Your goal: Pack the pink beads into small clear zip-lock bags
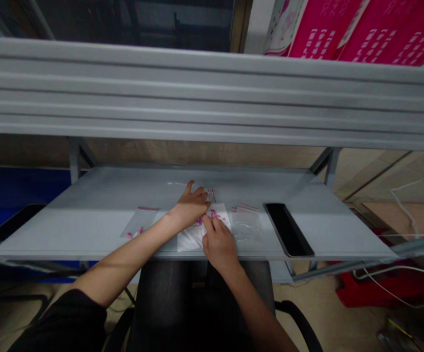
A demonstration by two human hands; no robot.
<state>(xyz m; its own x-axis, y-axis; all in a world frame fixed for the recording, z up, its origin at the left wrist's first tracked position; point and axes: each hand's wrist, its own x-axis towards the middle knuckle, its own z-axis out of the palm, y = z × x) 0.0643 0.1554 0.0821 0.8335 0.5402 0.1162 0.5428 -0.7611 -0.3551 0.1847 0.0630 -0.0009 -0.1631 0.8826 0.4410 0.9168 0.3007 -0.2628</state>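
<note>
My left hand reaches across from the left over a white sheet, palm down. Its little finger is raised and the other fingers are bent together; what they pinch, if anything, is hidden. Small pink pieces, like beads, lie scattered on the sheet under and beside the fingertips. My right hand rests on the sheet's right part. Its forefinger stretches toward the pieces, close to my left fingertips, and its fingers are slightly apart. Behind my left fingers shows the red-striped top of a clear zip bag.
Left on the grey table lies a zip bag with a few pink pieces. Clear zip bags lie right of the sheet, then a black phone. A grey metal shelf beam crosses above, with pink boxes behind it.
</note>
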